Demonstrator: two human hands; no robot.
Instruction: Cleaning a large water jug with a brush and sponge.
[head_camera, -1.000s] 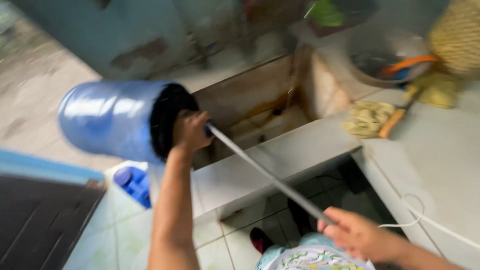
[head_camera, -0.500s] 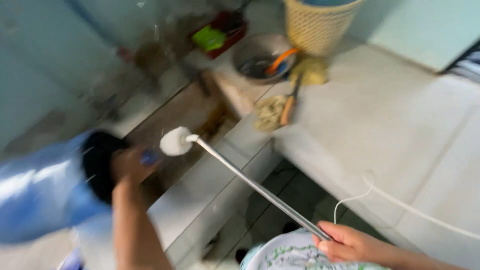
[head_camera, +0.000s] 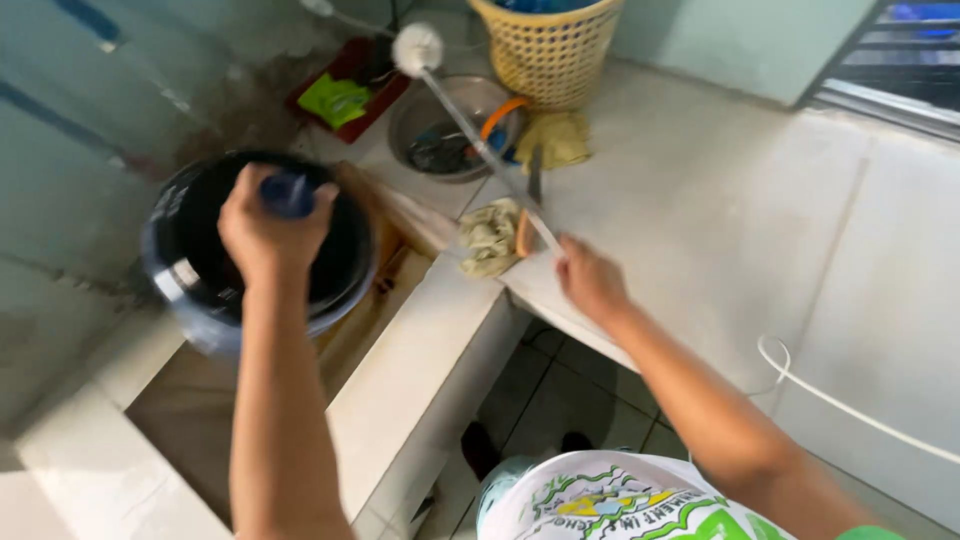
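Tiled counter (head_camera: 720, 210) — left hand (head_camera: 268, 225) grips barrel (head_camera: 200, 290), right hand (head_camera: 592, 280) holds brush (head_camera: 470, 130).

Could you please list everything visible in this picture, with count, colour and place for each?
Barrel: one, blue with a dark inside, tilted over the sunken basin at left.
Long-handled brush: one, silver rod with white head, reaching towards the back wall.
Woven basket: one, pale yellow, back of the counter.
Metal bowl: one, grey, holding small utensils, beside the basket.
Rags: two, yellowish, on the counter edge and by the bowl.
Red tray: one, with a green packet, back left.
White cord: one, on the counter at right.
Left hand: grip on the barrel's rim.
Right hand: grip on the brush rod.
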